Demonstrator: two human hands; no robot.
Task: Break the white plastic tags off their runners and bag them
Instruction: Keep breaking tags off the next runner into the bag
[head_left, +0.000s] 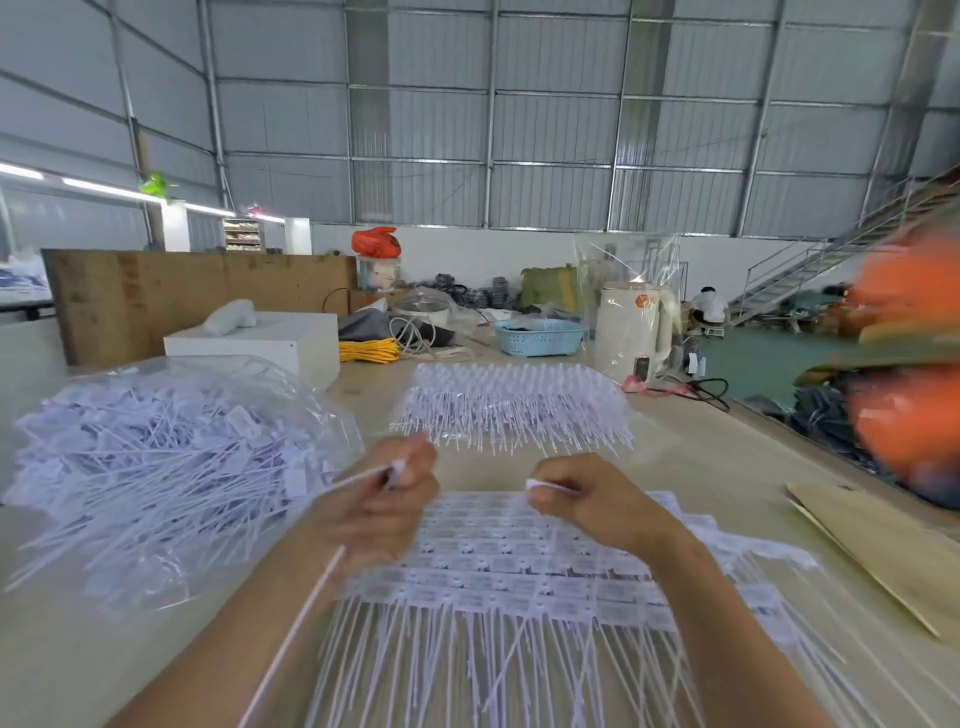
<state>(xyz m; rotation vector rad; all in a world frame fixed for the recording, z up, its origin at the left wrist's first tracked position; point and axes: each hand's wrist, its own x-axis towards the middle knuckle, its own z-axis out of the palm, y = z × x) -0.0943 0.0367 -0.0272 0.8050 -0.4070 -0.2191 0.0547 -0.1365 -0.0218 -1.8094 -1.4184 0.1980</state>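
Each hand (387, 493) (576, 499) pinches white tag (540, 487) — above sheet (519, 566).

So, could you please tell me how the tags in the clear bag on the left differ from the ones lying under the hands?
The tags in the clear bag are loose and lie jumbled, tails pointing every way; the tags under the hands sit in neat joined rows, tails all toward the camera. The bagged ones are heaped in plastic; the rows lie flat and uncovered on the table. Both are white, with thin tails.
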